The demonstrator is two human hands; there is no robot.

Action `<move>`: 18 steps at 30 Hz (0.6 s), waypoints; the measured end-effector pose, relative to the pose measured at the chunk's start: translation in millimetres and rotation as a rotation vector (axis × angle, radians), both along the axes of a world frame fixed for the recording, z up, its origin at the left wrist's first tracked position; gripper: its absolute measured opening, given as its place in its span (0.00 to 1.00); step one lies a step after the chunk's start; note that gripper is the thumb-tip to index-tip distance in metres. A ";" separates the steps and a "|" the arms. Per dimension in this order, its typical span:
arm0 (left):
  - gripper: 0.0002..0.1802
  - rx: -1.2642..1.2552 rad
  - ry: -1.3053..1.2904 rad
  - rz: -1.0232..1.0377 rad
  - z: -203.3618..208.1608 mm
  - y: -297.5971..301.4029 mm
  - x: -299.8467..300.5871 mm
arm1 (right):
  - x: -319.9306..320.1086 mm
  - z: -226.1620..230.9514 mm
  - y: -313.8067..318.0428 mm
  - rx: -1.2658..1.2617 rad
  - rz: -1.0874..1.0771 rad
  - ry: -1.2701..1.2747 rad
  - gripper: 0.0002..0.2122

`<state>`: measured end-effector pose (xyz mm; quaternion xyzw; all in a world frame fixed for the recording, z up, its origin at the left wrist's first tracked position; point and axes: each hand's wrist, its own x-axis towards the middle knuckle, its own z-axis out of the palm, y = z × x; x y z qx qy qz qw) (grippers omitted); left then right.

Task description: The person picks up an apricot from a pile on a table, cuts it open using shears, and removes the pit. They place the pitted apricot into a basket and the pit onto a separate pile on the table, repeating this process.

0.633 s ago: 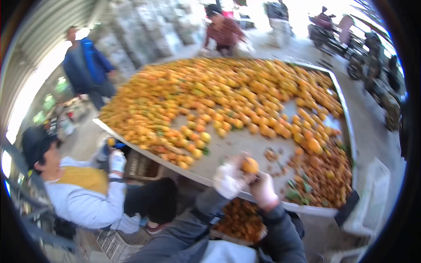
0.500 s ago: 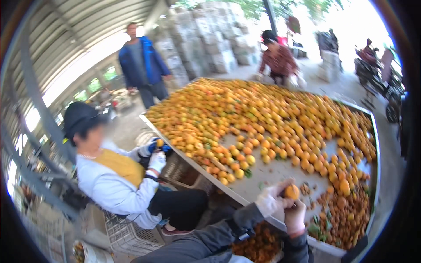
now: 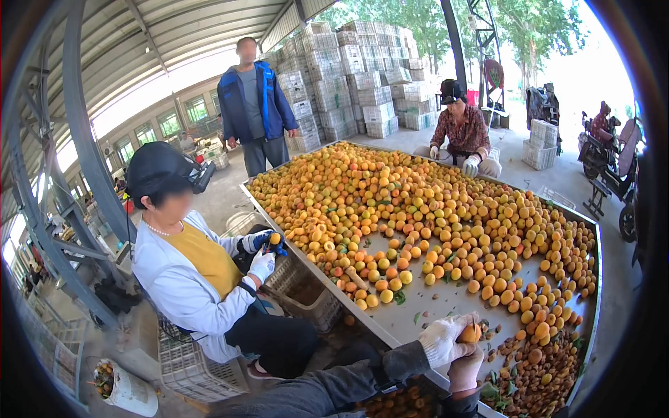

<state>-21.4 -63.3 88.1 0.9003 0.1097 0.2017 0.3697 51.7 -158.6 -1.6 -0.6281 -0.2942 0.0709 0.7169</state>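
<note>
My left hand [image 3: 444, 340], in a white knitted glove, holds a single orange apricot [image 3: 471, 334] above the near edge of the metal sorting table [image 3: 390, 322]. Close against it, just below the fruit, my right hand [image 3: 465, 370] is closed with its fingers curled; whatever it may grip is hidden. A dark line shows on top of the apricot, perhaps a cut. Beyond both hands spreads a big heap of apricots [image 3: 418, 209]. To the right of my hands lies a pile of brown pits [image 3: 536, 380] with some green leaves.
At left a seated co-worker [image 3: 195, 258] in gloves works on an apricot, beside plastic crates [image 3: 198, 366] and a white bucket [image 3: 132, 390]. Another person [image 3: 460, 132] sits across the table; one [image 3: 254, 104] stands at far left. A crate [image 3: 306, 292] sits under the table's left edge.
The view has shifted and sharpened, so everything sits lower in the picture. Both my hands stay together at the apricot; my left hand's glove now covers more of it.
</note>
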 end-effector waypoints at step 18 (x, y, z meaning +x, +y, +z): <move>0.32 -0.397 -0.136 -0.049 -7.3 4.9 -5.0 | 0.8 -2.8 1.8 -0.040 0.128 0.017 0.07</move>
